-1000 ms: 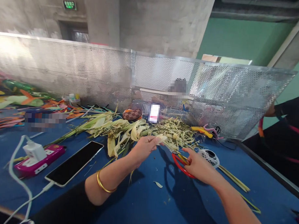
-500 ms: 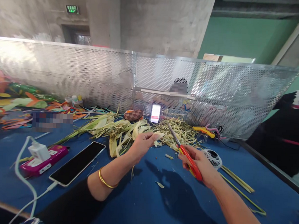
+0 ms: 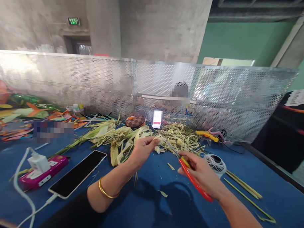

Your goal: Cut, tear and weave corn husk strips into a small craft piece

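Observation:
My left hand [image 3: 143,149] pinches a small piece of pale corn husk [image 3: 157,137] between thumb and fingers. In my right hand [image 3: 197,167] is a pair of scissors [image 3: 193,180] with red and yellow handles. The blades point up and left, their tips at the husk piece; whether they touch it I cannot tell. Behind my left hand lie long corn husks [image 3: 104,130] in a loose heap. Beyond the blades spreads a pile of shredded husk strips [image 3: 182,136]. Small husk scraps [image 3: 163,194] lie on the blue table [image 3: 133,213] below my hands.
At left are a phone [image 3: 77,173] on a white cable and a purple power strip [image 3: 44,171]. White string [image 3: 215,164], dry stalks [image 3: 243,183] and a yellow-handled tool [image 3: 207,135] lie at right. A perforated metal screen [image 3: 98,82] stands behind; a person in black [image 3: 273,128] is at right.
The scissors have swung left and their tips have come up to the husk piece in my left hand. The handles have spread apart. The view has tilted up slightly.

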{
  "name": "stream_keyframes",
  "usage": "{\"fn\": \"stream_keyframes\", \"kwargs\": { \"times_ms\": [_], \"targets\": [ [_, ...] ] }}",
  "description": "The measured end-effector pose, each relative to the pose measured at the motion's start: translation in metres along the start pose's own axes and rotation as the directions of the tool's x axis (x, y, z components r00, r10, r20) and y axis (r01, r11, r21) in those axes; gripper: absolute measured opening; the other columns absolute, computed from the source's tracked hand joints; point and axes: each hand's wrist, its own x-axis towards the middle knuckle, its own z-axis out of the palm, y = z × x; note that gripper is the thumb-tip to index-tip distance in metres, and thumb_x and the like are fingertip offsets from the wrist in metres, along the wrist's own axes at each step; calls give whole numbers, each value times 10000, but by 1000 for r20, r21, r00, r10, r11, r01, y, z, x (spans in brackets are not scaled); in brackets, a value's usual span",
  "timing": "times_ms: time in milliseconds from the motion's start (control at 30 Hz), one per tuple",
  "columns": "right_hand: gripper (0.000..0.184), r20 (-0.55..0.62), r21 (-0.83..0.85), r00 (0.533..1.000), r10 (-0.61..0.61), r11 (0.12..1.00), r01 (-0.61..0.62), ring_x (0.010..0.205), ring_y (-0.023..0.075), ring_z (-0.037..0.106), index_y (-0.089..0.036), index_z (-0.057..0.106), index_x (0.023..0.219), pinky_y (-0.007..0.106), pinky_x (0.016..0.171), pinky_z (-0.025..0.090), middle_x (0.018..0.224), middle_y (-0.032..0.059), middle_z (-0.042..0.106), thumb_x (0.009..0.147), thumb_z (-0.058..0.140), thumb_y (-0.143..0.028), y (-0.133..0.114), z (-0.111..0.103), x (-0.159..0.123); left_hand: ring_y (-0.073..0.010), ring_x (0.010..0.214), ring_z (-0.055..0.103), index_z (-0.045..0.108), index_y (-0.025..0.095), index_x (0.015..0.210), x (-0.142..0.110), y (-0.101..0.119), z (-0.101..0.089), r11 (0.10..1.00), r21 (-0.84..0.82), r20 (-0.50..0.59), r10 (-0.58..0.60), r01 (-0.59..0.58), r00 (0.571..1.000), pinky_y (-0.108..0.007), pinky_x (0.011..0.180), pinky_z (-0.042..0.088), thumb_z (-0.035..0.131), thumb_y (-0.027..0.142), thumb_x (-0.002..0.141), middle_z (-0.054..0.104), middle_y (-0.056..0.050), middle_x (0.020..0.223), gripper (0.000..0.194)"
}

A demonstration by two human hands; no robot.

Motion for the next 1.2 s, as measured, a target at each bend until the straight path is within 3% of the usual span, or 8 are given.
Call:
{"fn": "stream_keyframes", "kwargs": {
  "times_ms": [133, 300, 567, 767, 1033, 1100, 1200],
  "targets": [
    [451, -19, -33, 1000, 3, 999, -3, 677, 170, 579, -196, 597, 1105, 275, 624, 461, 726, -5, 611, 719, 645, -424, -5, 2, -1, -60, 500, 222, 675, 135, 828, 0, -2, 1, 997, -36, 4, 63, -63, 998, -209, 466, 160, 657, 559, 677, 294, 68, 534, 450],
    [521, -41, -5, 999, 12, 1000, -12, 689, 193, 601, -171, 615, 1130, 299, 636, 477, 724, 11, 642, 690, 659, -446, -3, 2, 0, -61, 501, 261, 657, 138, 808, 1, -4, -1, 998, -41, 24, 41, -40, 999, -207, 464, 169, 656, 556, 679, 345, 56, 553, 438],
    [469, -45, 47, 999, -4, 999, 6, 640, 165, 565, -170, 679, 1031, 268, 600, 456, 712, 3, 648, 643, 690, -434, -3, 4, 2, -55, 466, 214, 644, 150, 769, -1, 2, 0, 998, -55, 15, 1, -1, 1000, -218, 459, 135, 655, 514, 686, 300, 73, 507, 374],
    [463, -43, 23, 999, -29, 999, 30, 599, 143, 520, -172, 681, 1071, 247, 566, 425, 650, -19, 601, 672, 685, -407, 2, 4, 3, -50, 449, 210, 636, 146, 755, -3, 5, 1, 996, -77, 8, -33, 34, 999, -223, 457, 115, 671, 469, 679, 303, 77, 494, 334],
    [550, -134, 49, 991, -16, 999, 23, 552, 153, 532, -139, 695, 1028, 285, 544, 453, 617, -10, 600, 620, 697, -508, 6, 8, 6, -41, 420, 156, 647, 146, 800, -2, 10, -2, 992, -81, 5, -95, 95, 995, -236, 443, 84, 676, 469, 692, 258, 93, 465, 341],
    [588, -173, -33, 985, -23, 999, 17, 596, 184, 568, -137, 667, 1078, 308, 572, 465, 672, 19, 636, 656, 653, -547, 8, 5, 7, -42, 415, 134, 656, 142, 851, -2, 11, -4, 986, -104, 21, -127, 128, 992, -241, 440, 71, 654, 497, 714, 235, 97, 465, 380],
    [499, -220, -371, 975, -36, 927, -50, 758, 238, 625, -187, 623, 1146, 330, 670, 464, 859, 71, 700, 755, 587, -495, 12, -1, 10, -42, 421, 132, 653, 136, 917, -4, 14, -4, 975, -154, 95, -149, 163, 984, -240, 437, 67, 583, 568, 753, 239, 92, 494, 467]
  ]
}}
